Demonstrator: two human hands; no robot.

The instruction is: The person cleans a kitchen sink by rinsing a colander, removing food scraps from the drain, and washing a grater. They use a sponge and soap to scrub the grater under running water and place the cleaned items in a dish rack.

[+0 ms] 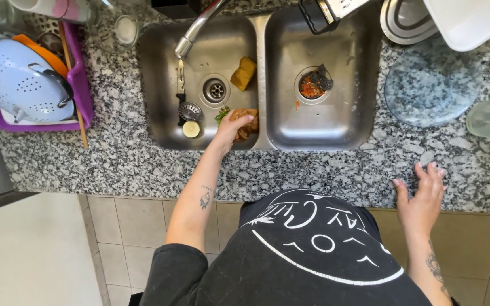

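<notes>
The left basin of the stainless steel double sink [160,85] is crowded: its front wall lies just below the left hand [231,129], the raised steel divider [261,85] stands just to the hand's right, and the open floor around the round drain [215,89] is hemmed by a yellow-orange sponge block [244,73] near the divider, a knife with a dark handle [181,85] lying lengthwise under the curved chrome tap [197,29], a metal strainer plug [189,111] and a small pale round piece [191,129] beside it. The right basin is roomier, with only a strainer full of red and dark scraps [314,84] at its drain. The left arm reaches straight forward over the speckled grey granite counter [324,170], wrist bent down into the front right corner of the left basin, fingers curled closed over a brown, lumpy soggy scrap [247,123] with a bit of green at its left end; the scrap lies against the divider, its long axis running roughly left to right. The right hand [422,195] rests flat on the counter's front edge, fingers spread wide and holding nothing, well apart from a round clear glass board [431,85]. A pale blue colander [21,82] sits in a purple drying rack [80,85] at far left.
</notes>
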